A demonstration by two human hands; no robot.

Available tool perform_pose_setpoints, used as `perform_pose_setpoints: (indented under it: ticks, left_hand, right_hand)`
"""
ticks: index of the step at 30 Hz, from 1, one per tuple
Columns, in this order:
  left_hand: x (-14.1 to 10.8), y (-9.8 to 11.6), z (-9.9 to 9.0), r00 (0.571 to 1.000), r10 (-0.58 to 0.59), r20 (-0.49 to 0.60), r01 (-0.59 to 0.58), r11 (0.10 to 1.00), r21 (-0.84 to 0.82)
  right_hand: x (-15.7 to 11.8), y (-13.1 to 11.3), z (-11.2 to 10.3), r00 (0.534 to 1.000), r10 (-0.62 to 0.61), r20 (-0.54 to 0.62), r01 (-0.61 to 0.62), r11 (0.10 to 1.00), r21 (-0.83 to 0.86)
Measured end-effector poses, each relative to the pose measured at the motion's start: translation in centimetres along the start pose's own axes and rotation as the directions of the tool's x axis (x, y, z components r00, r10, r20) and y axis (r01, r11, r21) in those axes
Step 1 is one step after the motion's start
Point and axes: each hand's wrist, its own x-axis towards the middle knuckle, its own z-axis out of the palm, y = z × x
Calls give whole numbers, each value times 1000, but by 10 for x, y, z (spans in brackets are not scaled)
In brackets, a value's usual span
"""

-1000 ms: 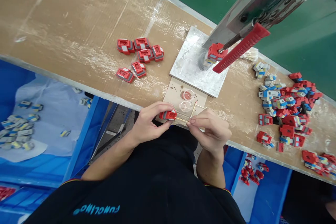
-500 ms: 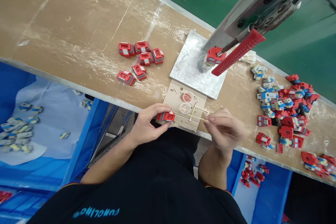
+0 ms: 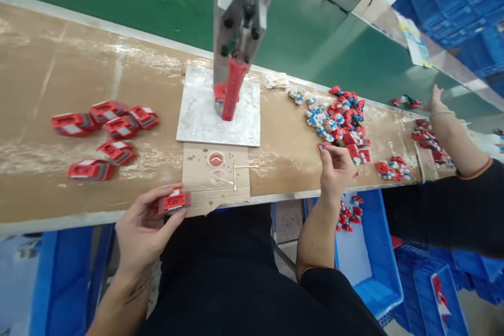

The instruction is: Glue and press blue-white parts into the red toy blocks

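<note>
Between the thumb and fingers of my left hand (image 3: 147, 223) is a red and grey toy part (image 3: 174, 200), over the left edge of a cardboard piece (image 3: 197, 197). My right hand (image 3: 336, 168) is at the near left side of a pile of red and blue-white parts (image 3: 334, 121); its fingers pinch a small red part (image 3: 324, 145). Two small round dishes, one with red liquid (image 3: 216, 159), stand on the cardboard. Cotton swabs (image 3: 235, 176) lie beside and across them. Several red parts (image 3: 120, 126) sit at the left.
A press with a red handle (image 3: 235, 89) stands on a metal plate (image 3: 192, 126) behind the cardboard. Another person's arm (image 3: 452, 131) reaches in at the right, near more red parts (image 3: 394, 168). A blue bin (image 3: 381, 252) is below the table edge.
The view has swung to the right. My right hand has left the swab on the cardboard and moved right to the pile. My left hand still holds its red part.
</note>
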Motion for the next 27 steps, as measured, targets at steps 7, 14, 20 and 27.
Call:
perform_pose_setpoints:
  ticks: [7,14,20,27]
  left_hand:
    - [4,15,8,998,11,66,-10,1000,-21]
    - [-1,23,4,994,71,84,-74,997,33]
    - [-2,20,6,993,79,83,-83,996,44]
    - [9,37,46,953,214,214,-197,976,-94]
  right_hand:
    - [58,67,-2,974,92,207,14,888,-459]
    - [111,66,44,871,160,464,151,812,-564]
    - [83,52,34,874,82,480,139,902,-408]
    - [-55,-49,44,903,-27,428,-310,649,695]
